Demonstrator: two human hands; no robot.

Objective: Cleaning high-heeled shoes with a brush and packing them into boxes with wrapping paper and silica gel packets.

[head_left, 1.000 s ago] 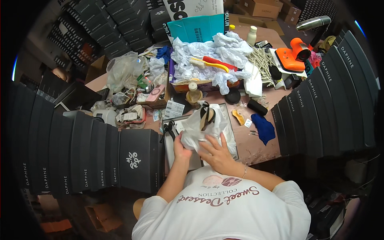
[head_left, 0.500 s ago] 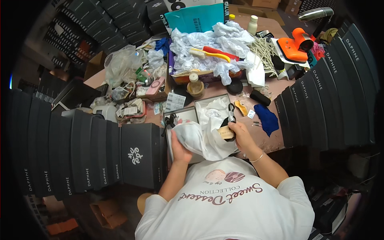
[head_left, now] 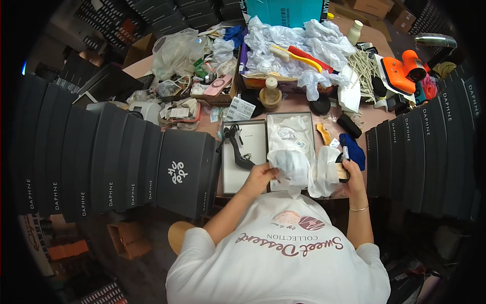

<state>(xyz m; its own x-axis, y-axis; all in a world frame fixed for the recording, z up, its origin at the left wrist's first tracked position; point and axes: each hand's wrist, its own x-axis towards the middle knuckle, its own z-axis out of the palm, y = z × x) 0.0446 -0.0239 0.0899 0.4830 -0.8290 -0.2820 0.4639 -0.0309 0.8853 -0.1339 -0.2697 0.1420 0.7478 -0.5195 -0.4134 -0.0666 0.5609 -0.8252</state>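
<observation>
My left hand (head_left: 262,176) pinches the near left side of a bunched sheet of white tissue paper (head_left: 291,166), at the near end of a paper-lined box half (head_left: 312,121). My right hand (head_left: 354,177) grips a dark shoe with a tan insole (head_left: 342,173), held right of that box half. Another piece of white tissue (head_left: 323,175) hangs against the shoe's left side and hides part of it. A black strappy shoe (head_left: 238,148) lies uncovered in the left, pale-lined box half (head_left: 236,180).
Stacked dark shoeboxes (head_left: 185,172) flank me on the left, with more (head_left: 400,157) on the right. Behind the box halves stand a jar (head_left: 271,96) and a bin of crumpled paper (head_left: 268,55) with brushes on top. A blue cloth (head_left: 354,149) lies beyond my right hand.
My left hand has carried its tissue rightward, from the left box half to the right one, uncovering the black shoe. My right hand has moved right with its shoe. The view has shifted.
</observation>
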